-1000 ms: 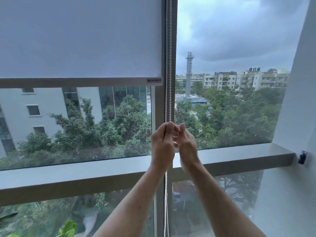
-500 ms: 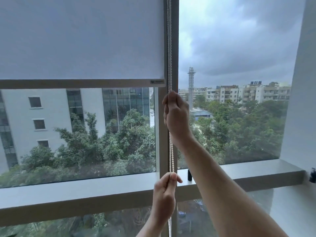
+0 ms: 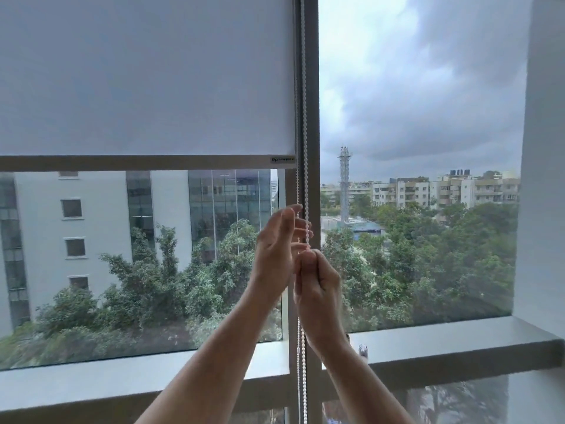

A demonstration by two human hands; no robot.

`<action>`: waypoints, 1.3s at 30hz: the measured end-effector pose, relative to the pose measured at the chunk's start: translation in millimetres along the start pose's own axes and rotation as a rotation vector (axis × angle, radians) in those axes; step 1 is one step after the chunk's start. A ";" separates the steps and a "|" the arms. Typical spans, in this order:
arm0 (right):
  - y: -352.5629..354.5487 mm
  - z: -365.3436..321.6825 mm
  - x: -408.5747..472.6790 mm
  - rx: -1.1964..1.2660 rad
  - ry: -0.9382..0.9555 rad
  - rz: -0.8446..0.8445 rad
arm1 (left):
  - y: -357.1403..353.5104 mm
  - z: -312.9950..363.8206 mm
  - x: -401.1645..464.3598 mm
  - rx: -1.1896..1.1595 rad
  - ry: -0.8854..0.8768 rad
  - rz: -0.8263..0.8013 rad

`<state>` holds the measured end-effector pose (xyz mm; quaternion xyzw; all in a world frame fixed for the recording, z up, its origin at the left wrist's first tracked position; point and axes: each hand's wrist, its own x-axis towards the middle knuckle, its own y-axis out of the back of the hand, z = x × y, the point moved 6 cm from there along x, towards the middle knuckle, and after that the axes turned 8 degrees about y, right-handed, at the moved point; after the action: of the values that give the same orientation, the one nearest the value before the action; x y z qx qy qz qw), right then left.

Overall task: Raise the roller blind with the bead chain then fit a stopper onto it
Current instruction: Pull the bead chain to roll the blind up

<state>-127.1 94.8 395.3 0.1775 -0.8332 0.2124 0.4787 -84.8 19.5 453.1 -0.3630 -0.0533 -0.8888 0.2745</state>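
Note:
The white roller blind (image 3: 146,75) covers the upper part of the left window pane, its grey bottom bar (image 3: 134,162) well above the sill. A white bead chain (image 3: 304,117) hangs in two strands along the centre mullion. My right hand (image 3: 318,289) grips the chain in a fist at mid-height. My left hand (image 3: 276,255) is just above and left of it, fingers fairly straight and reaching around the chain without closing on it. A small dark piece (image 3: 363,350), which may be the stopper, stands on the sill behind my right wrist.
The grey window sill (image 3: 458,341) runs across below the panes. A white wall (image 3: 544,179) closes the right side. The chain's lower loop (image 3: 302,377) hangs past the sill between my forearms. Buildings and trees lie outside the glass.
My right hand has pulled the chain down from high on the mullion to mid-height. My left hand has let go low down and risen above the right. The camera has tilted down a little.

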 end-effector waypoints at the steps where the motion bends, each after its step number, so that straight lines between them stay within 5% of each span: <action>1: -0.4 1.8 -3.4 -0.004 -0.014 0.001 | -5.6 14.8 10.1 -0.012 -0.010 -0.007; 8: -0.8 10.9 -27.6 0.045 -0.091 -0.018 | -30.5 55.5 33.9 -0.045 0.037 0.119; 14: 7.1 19.1 -29.8 0.216 -0.261 -0.126 | -24.5 47.2 15.7 0.021 -0.100 0.217; 31: -30.1 -90.9 151.3 0.249 -0.108 -0.197 | -22.1 13.6 -33.1 0.093 -0.146 0.275; 35: -38.5 -88.3 159.9 0.248 -0.171 -0.068 | -20.4 -5.4 -46.1 0.078 -0.132 0.262; 39: -36.3 -82.4 145.7 0.092 0.026 -0.005 | -19.1 -18.4 -47.9 0.056 -0.128 0.200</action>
<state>-119.3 93.8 566.4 0.1985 -0.8158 0.2516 0.4815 -78.1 51.7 409.3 -0.4148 -0.0592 -0.8302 0.3677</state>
